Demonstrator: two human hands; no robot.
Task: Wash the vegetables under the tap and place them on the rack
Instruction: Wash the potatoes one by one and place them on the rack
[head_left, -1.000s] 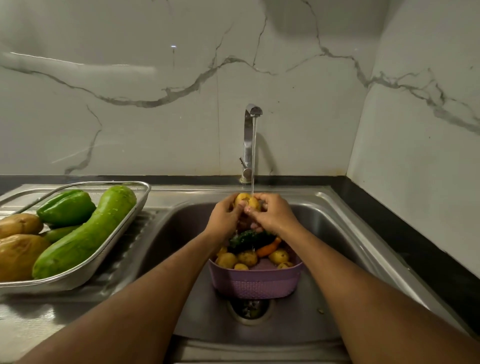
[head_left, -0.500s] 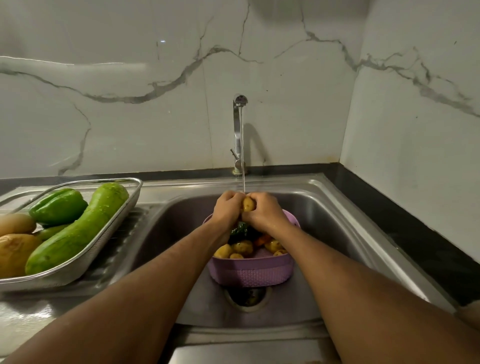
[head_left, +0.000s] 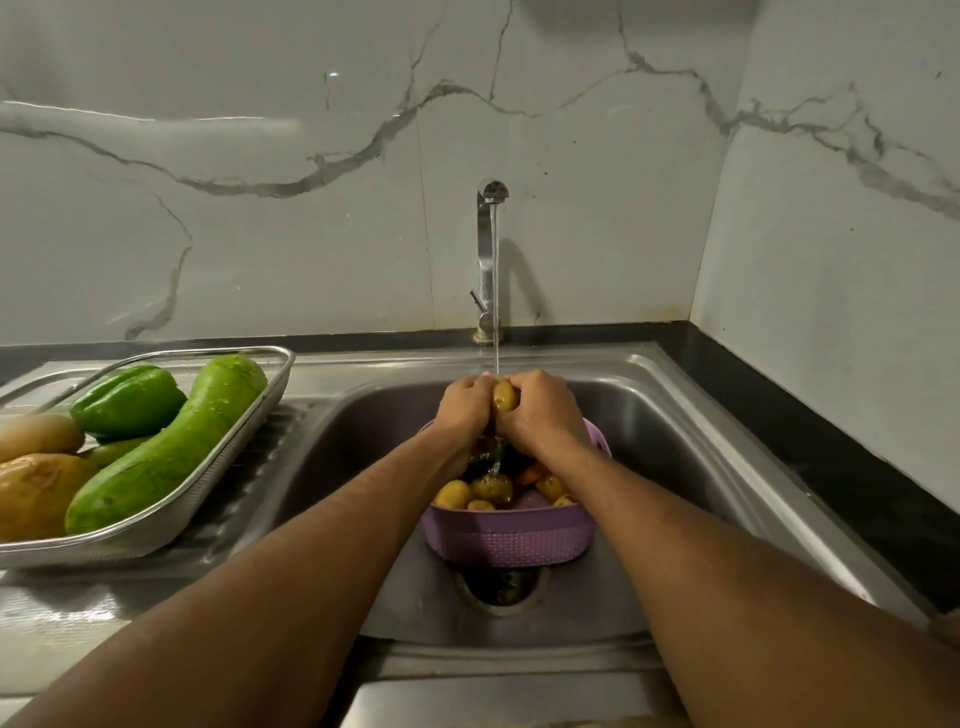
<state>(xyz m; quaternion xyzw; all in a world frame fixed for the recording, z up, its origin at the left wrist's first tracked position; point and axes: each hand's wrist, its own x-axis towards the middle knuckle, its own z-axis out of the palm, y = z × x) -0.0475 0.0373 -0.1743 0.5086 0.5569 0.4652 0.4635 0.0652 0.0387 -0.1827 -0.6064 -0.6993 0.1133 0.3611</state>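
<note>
under the tap (head_left: 489, 244) stream, left hand (head_left: 464, 410) and right hand (head_left: 540, 415) curl fingers round a small potato (head_left: 505, 396); wet, firm, likely slippery, best cupped around its middle.

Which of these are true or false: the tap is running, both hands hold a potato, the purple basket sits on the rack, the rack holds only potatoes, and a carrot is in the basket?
1. The tap is running. True.
2. The left hand and right hand hold one small potato. True.
3. The purple basket sits on the rack. False: it stands in the sink.
4. The metal rack holds only potatoes. False: a green capsicum and a long green gourd lie there too.
5. A carrot is in the basket. True.
</note>
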